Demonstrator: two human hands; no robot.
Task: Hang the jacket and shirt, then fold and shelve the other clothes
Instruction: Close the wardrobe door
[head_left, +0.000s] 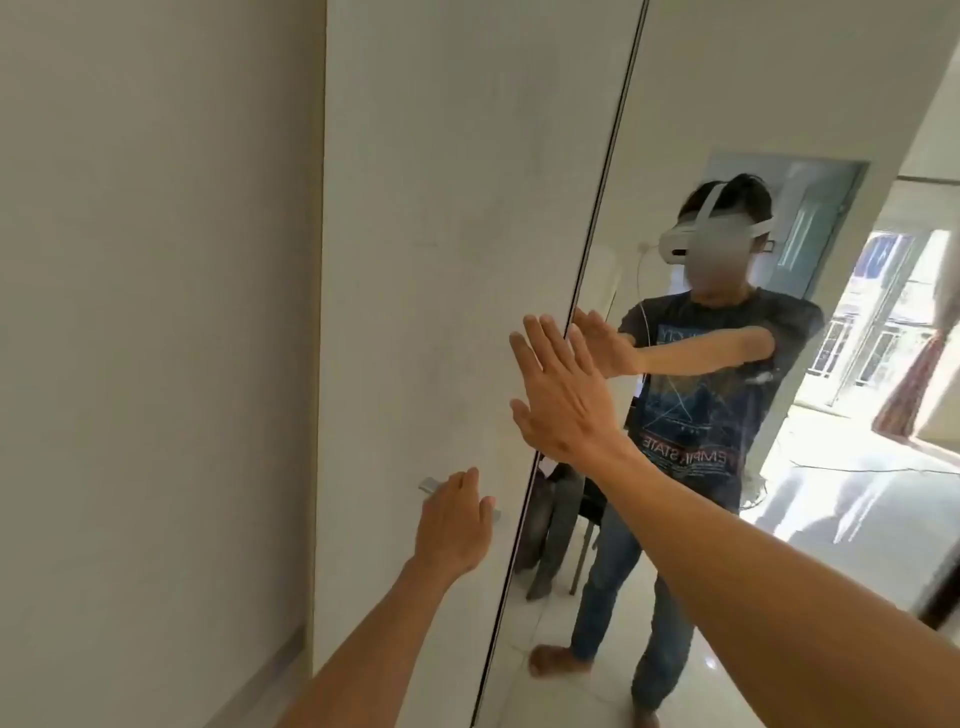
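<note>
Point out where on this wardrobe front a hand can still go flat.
Free: the broad white door panel above the small metal handle, and the mirrored door above the reflection. Crowded: the dark seam, where the open right hand presses, and the handle, covered by the left hand.

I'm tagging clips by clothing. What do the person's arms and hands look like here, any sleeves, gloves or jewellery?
Both forearms are bare right up to the frame edge: no sleeves, gloves, watch or rings visible on the left hand or right hand. The mirror door reflects a dark short-sleeved T-shirt with a printed graphic.
</note>
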